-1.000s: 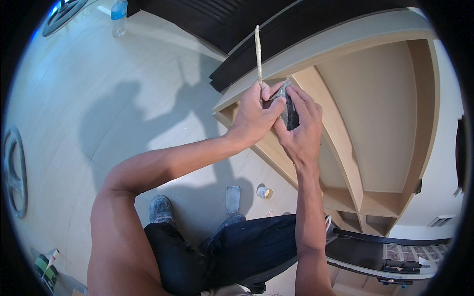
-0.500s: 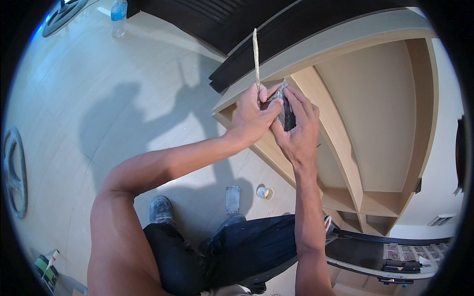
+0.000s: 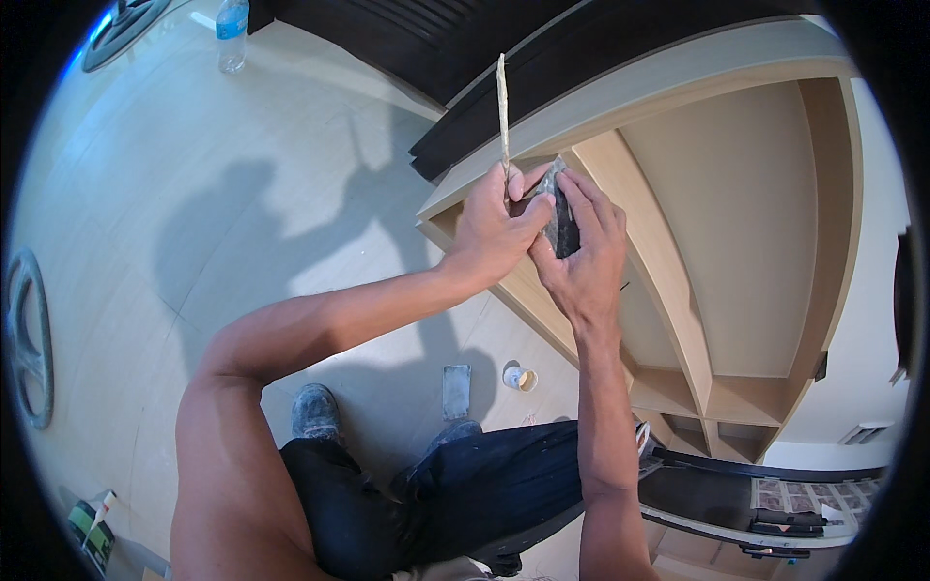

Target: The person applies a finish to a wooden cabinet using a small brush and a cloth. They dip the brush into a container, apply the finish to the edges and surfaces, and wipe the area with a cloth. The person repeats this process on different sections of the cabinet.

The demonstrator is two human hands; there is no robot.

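Pale floor (image 3: 291, 126) spread across the left, with a wooden shelf unit (image 3: 741, 242) at right. Over the unit's left end, the left hand (image 3: 490, 230) gripped a thin stick (image 3: 503, 111) pointing far, its thumb against a grey-black piece (image 3: 566, 230); the right hand (image 3: 589, 259) clasped that piece between bent fingers, just right of the stick.

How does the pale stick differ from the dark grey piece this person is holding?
Colour: the pale stick is cream, while the dark grey piece runs from mottled grey to near black.
Shape: the pale stick is long and thin; the dark grey piece is broader, narrowing at its top.
Hold: the pale stick is in the left hand alone, the dark grey piece between that hand and the right hand.
Both are hand-held.
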